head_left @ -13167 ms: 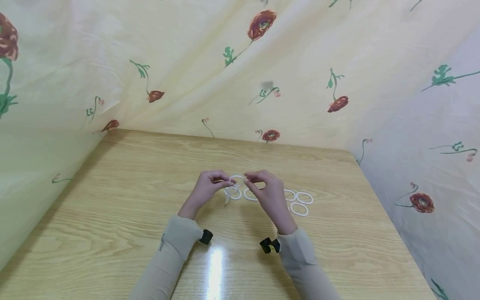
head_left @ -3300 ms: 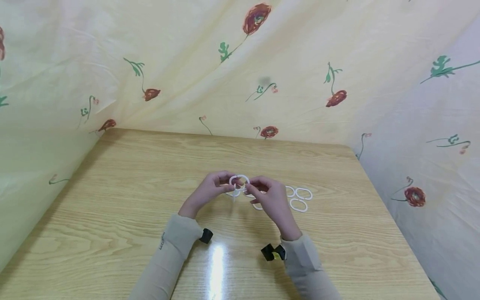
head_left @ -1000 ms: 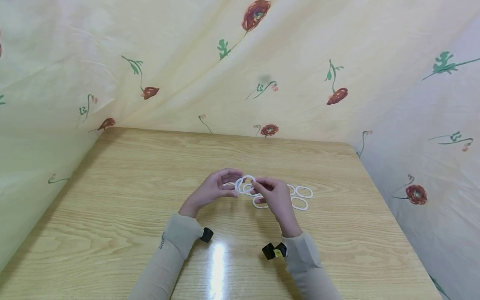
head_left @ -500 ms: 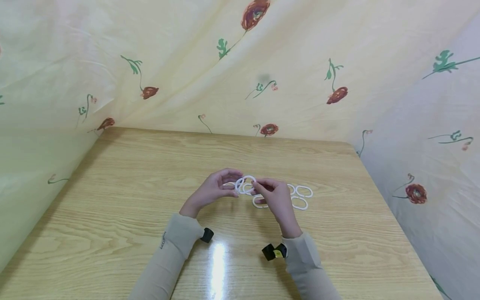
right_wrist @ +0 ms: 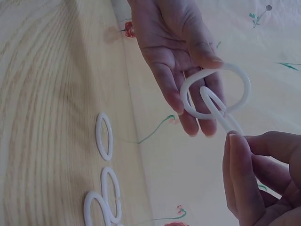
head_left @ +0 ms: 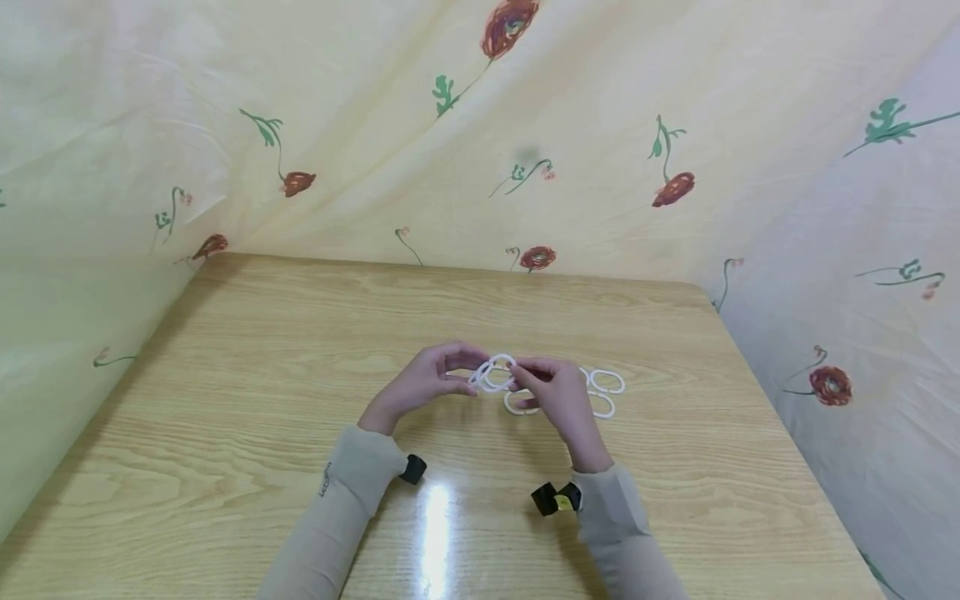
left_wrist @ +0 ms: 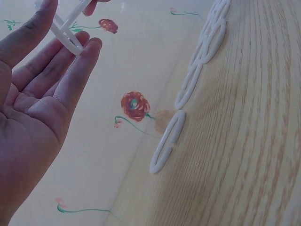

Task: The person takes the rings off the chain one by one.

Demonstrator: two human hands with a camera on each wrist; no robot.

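Two white oval plastic chain links are held up over the table, one looped through the other. My left hand [head_left: 431, 379] holds the first link [right_wrist: 248, 89] between the thumb and fingertips, its palm facing inward. My right hand [head_left: 558, 400] pinches the second link [right_wrist: 218, 115] between thumb and index finger. In the right wrist view the second link's far end passes through the opening of the first. The left wrist view shows the first link [left_wrist: 61, 30] against my left fingers, partly hidden by the thumb.
Several loose white links lie on the wooden table behind and below my hands, among them an oval link [head_left: 607, 382] at the right and a single link [left_wrist: 167, 141] apart from the row. Floral cloth [head_left: 360, 125] hangs round the table's back and sides.
Earlier the two links overlapped closely between my fingertips. Since then both hands have shifted slightly right, the right wrist more, and the joined links have spread a little apart.
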